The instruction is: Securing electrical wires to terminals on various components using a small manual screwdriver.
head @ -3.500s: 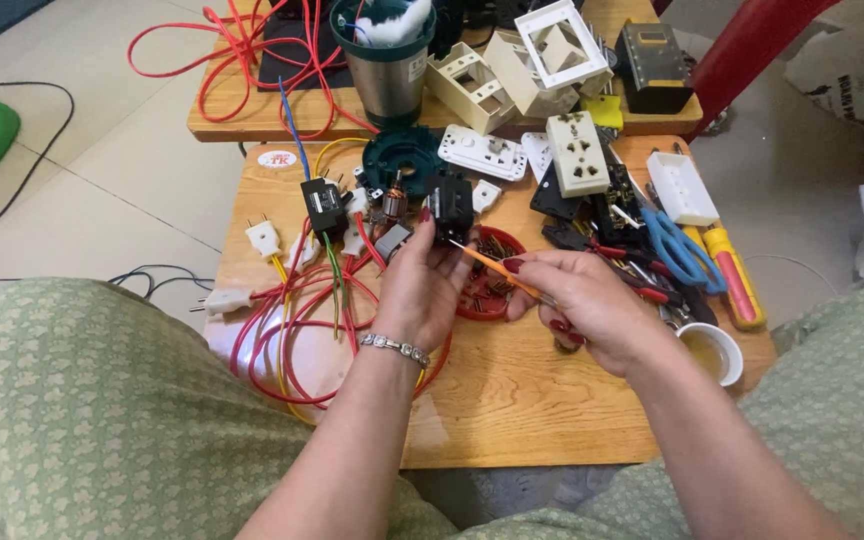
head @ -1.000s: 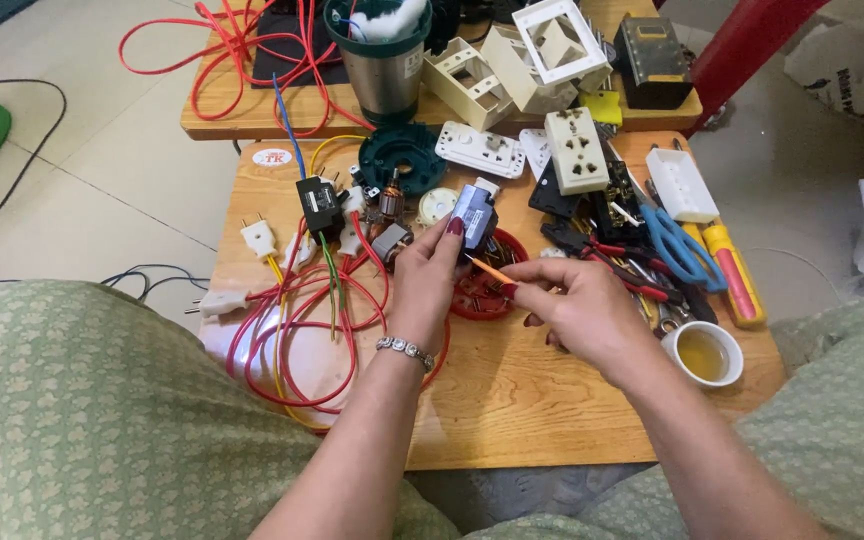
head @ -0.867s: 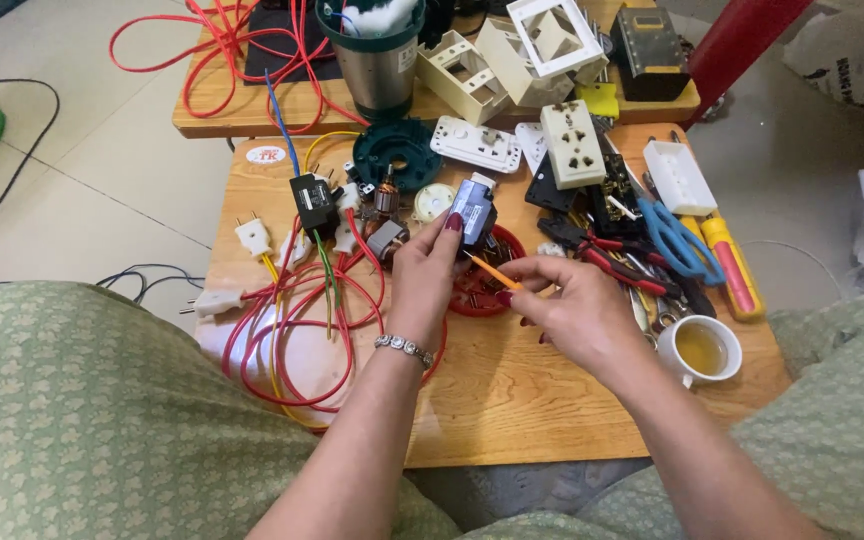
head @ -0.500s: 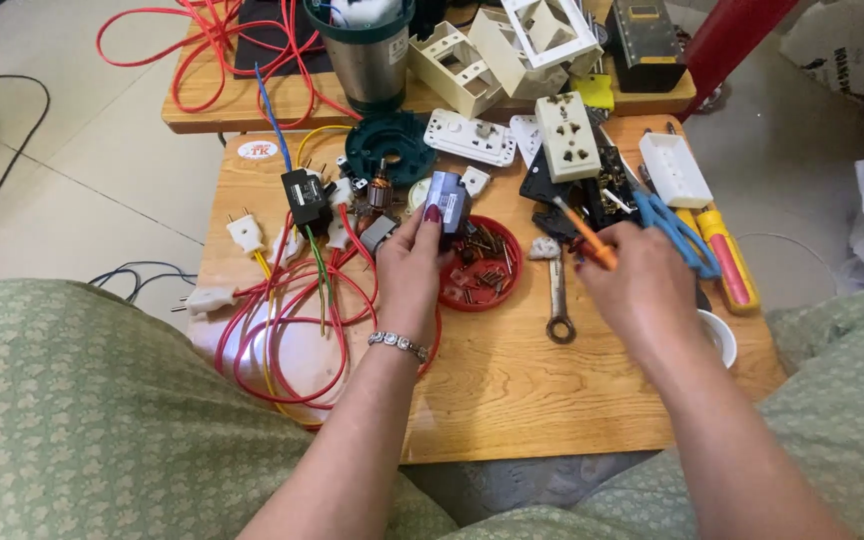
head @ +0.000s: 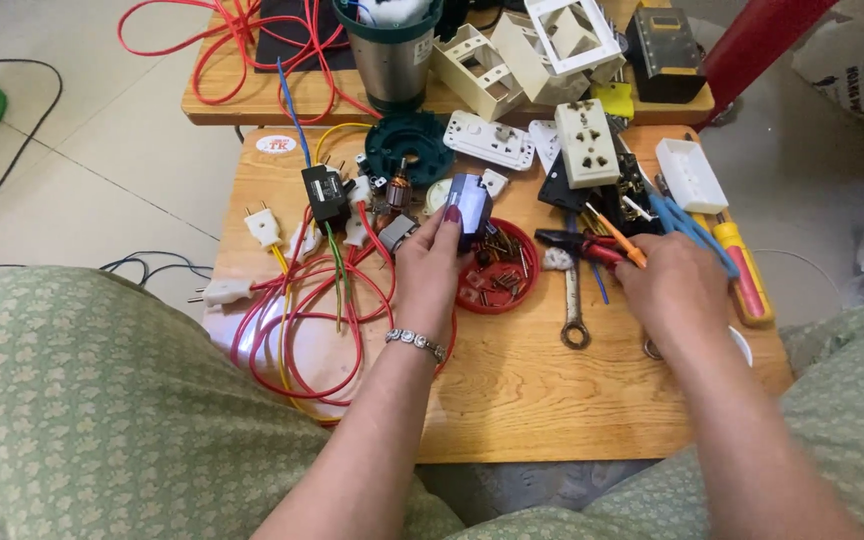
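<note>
A low wooden table (head: 512, 400) lies under both hands, with a second wooden table (head: 222, 100) butted against its far edge, well beyond the fingers. On that far one, past the left hand, stands a metal motor body (head: 392, 60) with a dark green collar, and loops of red wire (head: 202, 30) sprawl to its left. More red wire (head: 292, 320) coils on the near table just left of the left wrist, tangled with a yellow and a green strand and ending in white plugs (head: 262, 225).

The left hand (head: 430, 265), a beaded bracelet (head: 414, 343) on its wrist, is closed round a small grey block (head: 468, 203), pinched between thumb and fingertips and held up above the red dish. That round red dish (head: 497, 275) of small screws sits just right of the left hand, between the two hands. A wrench (head: 573, 310) lies flat between the dish and the right hand.

The right hand (head: 674, 290) rests knuckles up, fingers curled over a thin orange-handled screwdriver (head: 617, 225) whose tip pokes out beyond the fingers; the grip itself is hidden by the back of the hand. Beyond it lie a white socket (head: 587, 143) and black plastic parts; to its right are blue-handled pliers (head: 687, 222) and a yellow and red screwdriver (head: 742, 270).
</note>
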